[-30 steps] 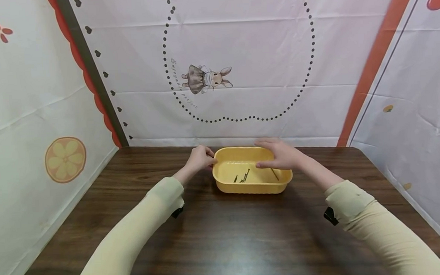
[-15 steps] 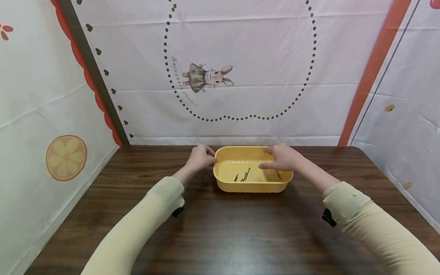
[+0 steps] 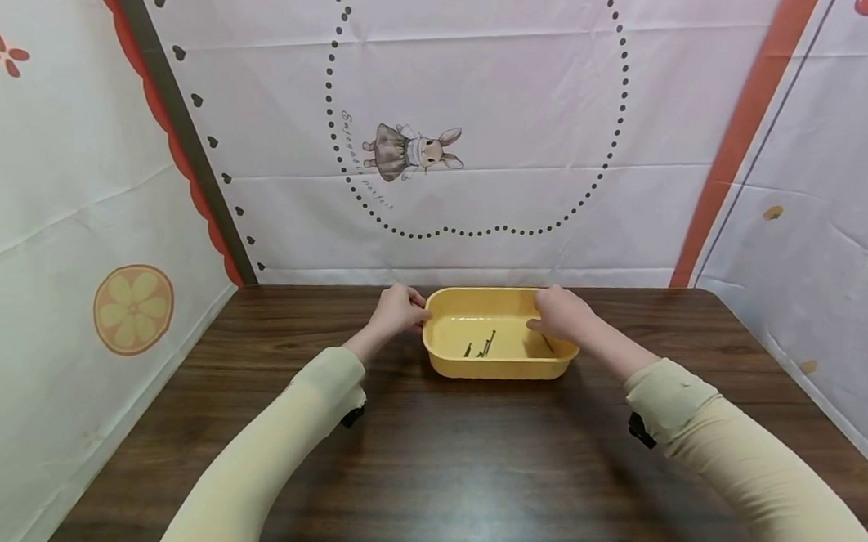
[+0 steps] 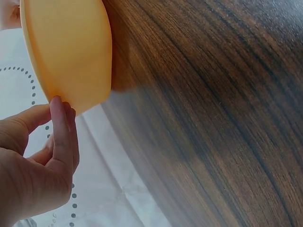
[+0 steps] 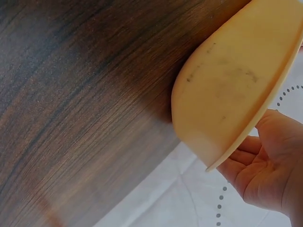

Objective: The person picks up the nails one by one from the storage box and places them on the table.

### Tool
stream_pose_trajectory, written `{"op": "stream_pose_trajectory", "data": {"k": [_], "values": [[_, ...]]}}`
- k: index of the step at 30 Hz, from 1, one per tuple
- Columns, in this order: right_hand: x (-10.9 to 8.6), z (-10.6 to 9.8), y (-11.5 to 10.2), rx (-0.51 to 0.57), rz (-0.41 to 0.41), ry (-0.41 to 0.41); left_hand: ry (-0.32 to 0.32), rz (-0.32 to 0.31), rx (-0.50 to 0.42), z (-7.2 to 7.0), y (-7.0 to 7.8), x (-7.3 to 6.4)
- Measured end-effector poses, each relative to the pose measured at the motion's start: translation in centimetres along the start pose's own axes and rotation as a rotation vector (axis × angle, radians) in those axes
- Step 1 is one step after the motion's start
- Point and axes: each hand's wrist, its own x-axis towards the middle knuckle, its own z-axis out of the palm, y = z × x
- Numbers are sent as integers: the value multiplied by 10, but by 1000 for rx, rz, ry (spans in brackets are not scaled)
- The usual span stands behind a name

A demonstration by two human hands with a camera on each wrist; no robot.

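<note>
A yellow plastic basin (image 3: 498, 369) with rounded ends stands near the back of the table. My left hand (image 3: 397, 309) pinches its left rim between thumb and fingers, plain in the left wrist view at the basin wall (image 4: 71, 52). My right hand (image 3: 563, 313) dips over the right end, fingers bent down inside. In the right wrist view the basin's outer wall (image 5: 222, 80) hides the fingertips, so I cannot tell whether they hold anything. Thin dark screw-like pieces (image 3: 487, 344) lie on the basin floor, and another slim piece (image 3: 547, 344) lies beneath my right hand.
The dark wood-grain table (image 3: 444, 467) stretches toward me in front of the basin. A white printed cloth (image 3: 489, 202) hangs right behind the table's back edge, with more cloth along the left and right sides.
My right hand has lowered into the basin and shifted slightly right, its spread fingers now bent downward. My left hand keeps its hold on the rim.
</note>
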Motion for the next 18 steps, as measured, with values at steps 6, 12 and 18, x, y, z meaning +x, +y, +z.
{"op": "stream_pose_trajectory", "data": {"k": [6, 12, 18], "values": [[2, 1, -1, -28, 6, -7, 6, -16, -21, 0, 1, 0], [5, 5, -1, -29, 27, -35, 7, -20, -38, 0, 1, 0], [7, 13, -4, -69, 3, -52, 3, -31, -46, 0, -1, 0]]}}
